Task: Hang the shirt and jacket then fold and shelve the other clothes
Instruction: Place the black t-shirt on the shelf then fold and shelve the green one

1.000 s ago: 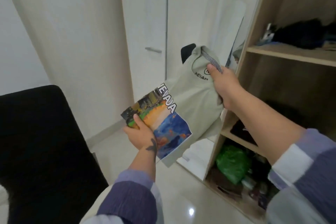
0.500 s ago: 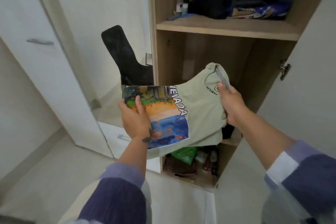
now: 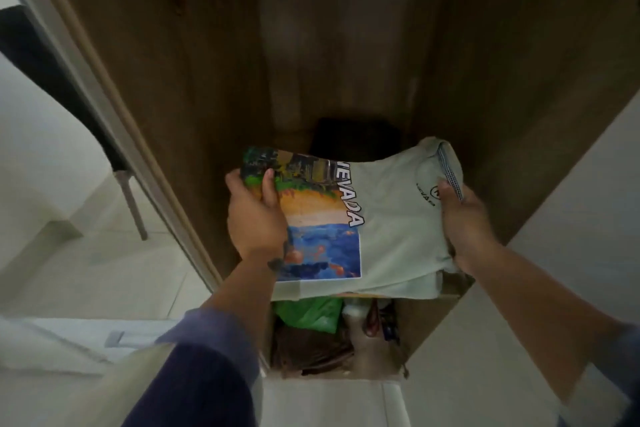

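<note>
While both hands clamp folded T-shirt (image 3: 388, 218), left hand (image 3: 254, 215) thumb over print, right hand (image 3: 464, 218) pinching collar: advise level entry onto shelf (image 3: 453, 288), release together.

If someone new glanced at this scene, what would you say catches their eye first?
The folded pale green T-shirt at centre, with its bright orange-and-blue print and the word NEVADA, held over a wooden wardrobe shelf. The left hand grips its printed end, the right hand its collar end. Below, a green bag sits among clutter in the lower compartment, and a dark folded item lies behind the shirt.
</note>
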